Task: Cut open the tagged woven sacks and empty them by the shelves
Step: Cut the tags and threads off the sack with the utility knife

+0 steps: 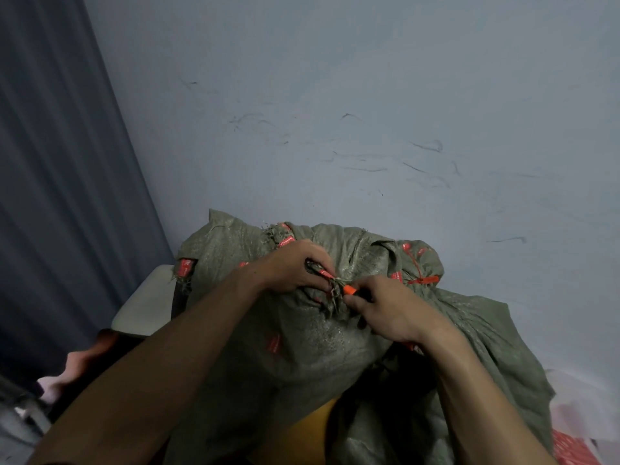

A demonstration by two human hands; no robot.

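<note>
Left fingers (315, 260) pinch bunched neck of green woven sack (302, 350) — sack sits against pale wall (335, 95). Right fingers (357, 302) curl round orange cutter (349, 290), tip at tie. Risk: blade could slip into left fingers, which sit just beside it. Red tags (327, 272) — white print too blurred to read.

One cam only, head-worn, wide-angle, and it looked fwd and down over the person's own arms. Green woven sack (318, 350) sat low-centre, v. close, just under the lens. Both forearms showed from the bottom edge, left hand (292, 267) and right hand (392, 310) meeting on the sack's top, mid-frame. Behind the sack, pale wall (369, 95) filled the upper frame, seen at a tilt. Left of the sack, dark curtain (50, 162) ran up the frame's side. Sack's lower end was cut off by the bottom edge.
</note>
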